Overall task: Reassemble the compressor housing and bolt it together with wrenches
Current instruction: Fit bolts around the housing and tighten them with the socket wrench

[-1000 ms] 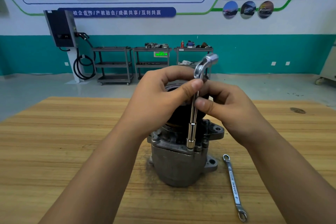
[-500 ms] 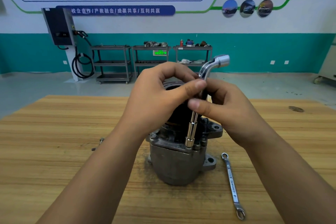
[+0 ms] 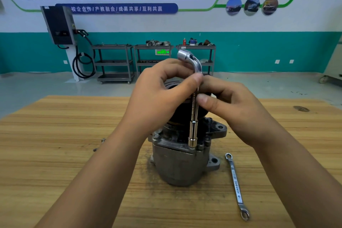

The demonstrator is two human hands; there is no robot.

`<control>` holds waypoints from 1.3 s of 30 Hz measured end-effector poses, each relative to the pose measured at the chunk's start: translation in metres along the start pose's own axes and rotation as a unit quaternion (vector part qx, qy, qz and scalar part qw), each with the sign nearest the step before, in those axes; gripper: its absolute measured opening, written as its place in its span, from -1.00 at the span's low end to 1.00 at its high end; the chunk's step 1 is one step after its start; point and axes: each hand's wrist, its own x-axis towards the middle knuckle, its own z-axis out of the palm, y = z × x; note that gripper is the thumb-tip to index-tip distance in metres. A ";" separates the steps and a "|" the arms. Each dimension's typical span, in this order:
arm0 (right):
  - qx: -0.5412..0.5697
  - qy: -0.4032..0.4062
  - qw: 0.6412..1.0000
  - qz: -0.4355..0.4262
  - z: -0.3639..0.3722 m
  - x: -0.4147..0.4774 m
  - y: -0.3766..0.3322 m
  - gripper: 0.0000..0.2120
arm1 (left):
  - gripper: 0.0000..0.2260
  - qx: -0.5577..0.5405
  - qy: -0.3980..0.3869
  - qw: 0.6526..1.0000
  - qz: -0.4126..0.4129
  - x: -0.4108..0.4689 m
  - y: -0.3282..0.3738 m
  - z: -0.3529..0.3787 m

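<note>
- One view only: a wide-angle camera worn on the head, looking forward and down over the tabletop [image 3: 55, 172] toward the far wall [image 3: 277, 24].
- Near range: the compressor housing [image 3: 177, 168] sits mid-frame, close below the lens.

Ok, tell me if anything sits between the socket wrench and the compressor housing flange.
Nothing visible does. The socket wrench stands end-down on the compressor housing flange. The left hand and right hand pinch its shaft higher up. The ring spanner lies apart on the table.
</note>
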 end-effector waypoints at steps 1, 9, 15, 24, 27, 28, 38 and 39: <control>0.000 -0.003 1.000 0.000 -0.002 0.000 0.000 -0.82 | -0.89 -0.001 0.004 1.000 -0.003 0.000 0.000 0.000; -0.014 0.007 1.000 -0.022 0.005 0.000 -0.002 -0.85 | -0.90 0.035 0.017 0.999 0.013 -0.003 -0.001 0.003; -0.009 0.029 1.000 0.000 0.002 0.000 -0.002 -0.82 | -0.80 0.030 -0.025 0.999 -0.014 -0.003 0.003 0.002; 0.009 0.016 1.000 0.020 0.002 0.000 -0.001 -0.75 | -0.94 0.018 0.012 1.000 -0.011 -0.003 0.001 0.002; 0.020 0.007 1.000 0.010 -0.001 0.000 0.000 -0.81 | -0.88 0.001 0.000 1.000 -0.026 -0.004 0.002 0.001; 0.022 0.015 1.000 0.007 0.000 0.000 0.000 -0.84 | -0.86 0.000 0.007 0.999 -0.032 -0.003 0.003 0.001; 0.029 0.008 1.000 0.008 0.003 -0.001 -0.001 -0.82 | -0.92 -0.015 -0.023 0.999 -0.030 -0.004 0.003 -0.001; 0.028 0.014 1.000 0.004 0.003 -0.001 -0.001 -0.85 | -0.91 -0.019 -0.022 0.999 -0.032 -0.003 0.004 -0.001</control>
